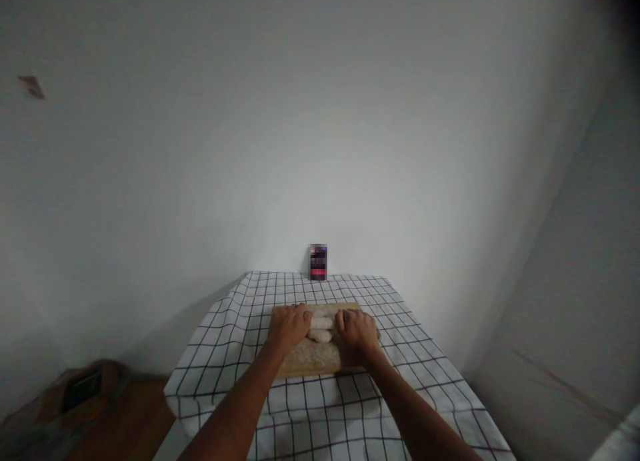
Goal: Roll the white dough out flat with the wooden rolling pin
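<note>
My left hand [291, 324] and my right hand [358, 326] are curled over the two ends of a pale, floury rolling pin [322, 323]. Only the pin's middle shows between them. Just on the near side of the pin, and seemingly under it, lies a lump of pale dough [320, 336]. Both rest on a wooden board [313, 364] dusted with flour. A bit of something dark, perhaps the pin's end, sticks out past my right hand.
A white tablecloth with dark checked lines [225, 354] covers the table. At its far edge, by the wall, stands a blurred dark phone-like object [319, 262]. Low on the left is a brown object with a dark panel [83, 389].
</note>
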Motion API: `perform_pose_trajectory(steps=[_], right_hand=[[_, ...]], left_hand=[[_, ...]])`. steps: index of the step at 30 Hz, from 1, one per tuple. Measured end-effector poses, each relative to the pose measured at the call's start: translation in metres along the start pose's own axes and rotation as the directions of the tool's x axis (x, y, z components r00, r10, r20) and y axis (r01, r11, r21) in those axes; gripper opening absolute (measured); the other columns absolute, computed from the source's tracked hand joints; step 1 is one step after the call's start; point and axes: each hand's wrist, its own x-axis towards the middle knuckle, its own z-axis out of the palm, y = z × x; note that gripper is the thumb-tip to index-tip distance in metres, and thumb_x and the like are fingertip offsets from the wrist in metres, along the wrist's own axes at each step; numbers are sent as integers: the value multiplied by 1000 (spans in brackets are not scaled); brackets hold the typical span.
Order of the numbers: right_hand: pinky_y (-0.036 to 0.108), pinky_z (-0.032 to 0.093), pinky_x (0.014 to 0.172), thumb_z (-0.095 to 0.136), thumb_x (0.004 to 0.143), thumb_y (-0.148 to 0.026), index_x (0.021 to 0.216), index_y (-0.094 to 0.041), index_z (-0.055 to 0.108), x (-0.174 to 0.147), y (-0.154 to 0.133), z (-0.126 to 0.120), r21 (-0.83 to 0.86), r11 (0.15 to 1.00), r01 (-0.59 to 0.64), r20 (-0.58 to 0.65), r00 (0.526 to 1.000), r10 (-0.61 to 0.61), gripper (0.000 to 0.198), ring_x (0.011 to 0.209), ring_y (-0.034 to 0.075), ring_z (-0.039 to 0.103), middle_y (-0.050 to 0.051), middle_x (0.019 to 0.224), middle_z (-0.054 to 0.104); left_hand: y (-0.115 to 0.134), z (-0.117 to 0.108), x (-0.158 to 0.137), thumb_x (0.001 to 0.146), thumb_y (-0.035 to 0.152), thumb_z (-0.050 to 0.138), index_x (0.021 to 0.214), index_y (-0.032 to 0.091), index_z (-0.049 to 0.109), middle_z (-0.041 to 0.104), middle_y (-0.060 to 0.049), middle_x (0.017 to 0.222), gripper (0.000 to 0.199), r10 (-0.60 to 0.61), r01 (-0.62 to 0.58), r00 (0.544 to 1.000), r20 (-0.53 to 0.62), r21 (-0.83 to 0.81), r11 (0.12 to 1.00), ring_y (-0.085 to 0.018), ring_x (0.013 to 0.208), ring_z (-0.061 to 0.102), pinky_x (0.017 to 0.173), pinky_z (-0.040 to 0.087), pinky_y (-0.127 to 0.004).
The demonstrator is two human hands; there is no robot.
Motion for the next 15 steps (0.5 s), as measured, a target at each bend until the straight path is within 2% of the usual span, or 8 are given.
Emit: perform_pose_trajectory(steps=[3,6,11,15], right_hand=[[35,56,88,38,114,-31,103,-24,82,-12,-5,-8,3,1000,-29,16,999,29,46,104,28,80,12,110,85],[34,56,90,38,114,-30,101,-25,84,-19,-8,-12,-1,999,-44,24,999,44,48,106,27,80,12,109,85],[37,57,88,39,113,-32,101,-18,86,-23,-10,-11,-2,997,-80,7,997,80,51,103,30,81,17,109,86],[35,56,91,40,113,-30,101,-21,85,-29,-10,-8,-15,999,-42,-44,998,41,48,105,28,80,14,109,86]], left_hand=[[3,-1,-7,111,28,38,122,24,76,82,-15,124,40,-31,31,999,-37,-2,1000,-32,122,74,107,54,-48],[6,-3,-14,111,31,39,128,25,74,81,-14,132,40,-44,41,998,-54,-42,998,-32,126,72,109,55,-49],[2,-1,-24,112,31,40,136,30,72,76,-9,148,40,13,-16,999,-38,-82,996,-29,138,68,117,54,-48],[-2,5,-27,112,27,41,133,24,75,78,-12,143,40,64,-70,995,-72,-79,994,-29,135,71,118,56,-49]])
